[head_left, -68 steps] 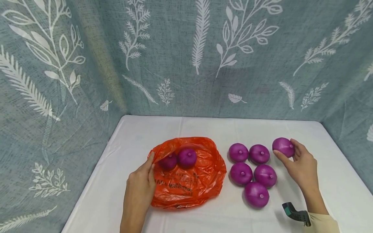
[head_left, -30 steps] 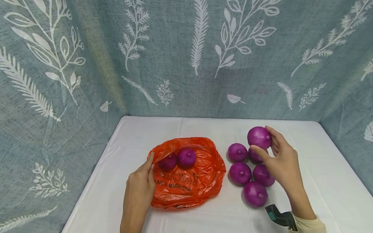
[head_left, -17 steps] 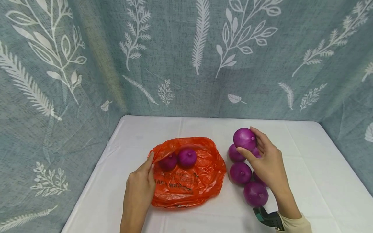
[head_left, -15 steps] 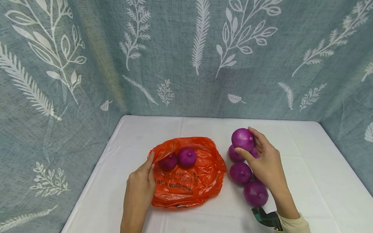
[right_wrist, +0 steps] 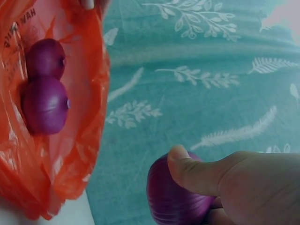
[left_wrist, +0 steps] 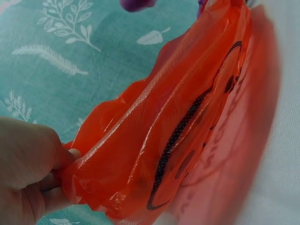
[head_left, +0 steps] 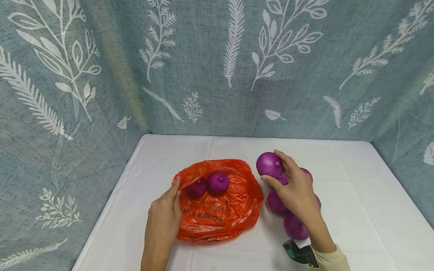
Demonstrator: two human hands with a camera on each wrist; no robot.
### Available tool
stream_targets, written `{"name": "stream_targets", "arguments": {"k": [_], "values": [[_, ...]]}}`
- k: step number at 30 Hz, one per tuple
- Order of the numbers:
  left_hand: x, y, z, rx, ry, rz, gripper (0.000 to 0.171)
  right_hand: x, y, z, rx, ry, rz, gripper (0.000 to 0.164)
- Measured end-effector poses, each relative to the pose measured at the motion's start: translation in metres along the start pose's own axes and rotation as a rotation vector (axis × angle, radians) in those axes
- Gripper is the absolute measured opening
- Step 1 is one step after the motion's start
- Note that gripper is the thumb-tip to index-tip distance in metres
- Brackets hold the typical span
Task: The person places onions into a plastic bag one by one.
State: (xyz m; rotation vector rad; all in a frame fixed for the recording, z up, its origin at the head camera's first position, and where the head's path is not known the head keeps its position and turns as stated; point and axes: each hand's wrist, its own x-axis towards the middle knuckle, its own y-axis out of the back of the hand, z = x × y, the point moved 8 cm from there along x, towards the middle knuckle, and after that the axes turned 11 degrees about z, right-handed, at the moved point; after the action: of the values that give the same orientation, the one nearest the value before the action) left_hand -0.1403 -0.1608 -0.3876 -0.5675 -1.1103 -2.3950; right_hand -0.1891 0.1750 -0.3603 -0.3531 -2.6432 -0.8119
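Note:
My left hand (head_left: 163, 216) pinches the left rim of an orange-red plastic bag (head_left: 242, 205) with dark print, holding its mouth open. Two purple onions (head_left: 217, 183) lie inside, side by side, also visible in the right wrist view. Between thumb and fingers, my right hand (head_left: 298, 192) grips another purple onion (head_left: 269, 164) in the air, just right of the bag. Several more onions (head_left: 295, 226) sit on the table beneath that hand, which partly hides them. In the left wrist view, the rim of the bag (left_wrist: 126, 140) is stretched out from the left fingers.
A white cloth covers the table (head_left: 359, 195). Blue-green curtains (head_left: 210, 75) with white leaf patterns hang behind it and at both sides. A dark wrist-worn device (head_left: 300, 254) sits at the right cuff, close to the nearest onion.
My right hand has carried its onion leftward from the table's right side, over the other onions, to near the bag's right edge. My left hand and the bag have stayed in place.

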Motion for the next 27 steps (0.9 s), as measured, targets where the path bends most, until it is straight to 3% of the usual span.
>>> {"name": "stream_targets", "arguments": {"k": [9, 19, 27], "values": [[-0.001, 0.001, -0.004, 0.008, 0.011, -0.001, 0.043, -0.005, -0.026, -0.005, -0.018, -0.004, -0.06, 0.081], [-0.001, -0.001, -0.006, -0.004, 0.011, -0.009, 0.045, -0.01, -0.05, -0.008, -0.114, -0.002, -0.104, 0.078], [-0.001, -0.001, -0.007, -0.001, 0.008, -0.002, 0.043, -0.015, -0.072, -0.005, -0.114, 0.0, -0.151, 0.074]]}}
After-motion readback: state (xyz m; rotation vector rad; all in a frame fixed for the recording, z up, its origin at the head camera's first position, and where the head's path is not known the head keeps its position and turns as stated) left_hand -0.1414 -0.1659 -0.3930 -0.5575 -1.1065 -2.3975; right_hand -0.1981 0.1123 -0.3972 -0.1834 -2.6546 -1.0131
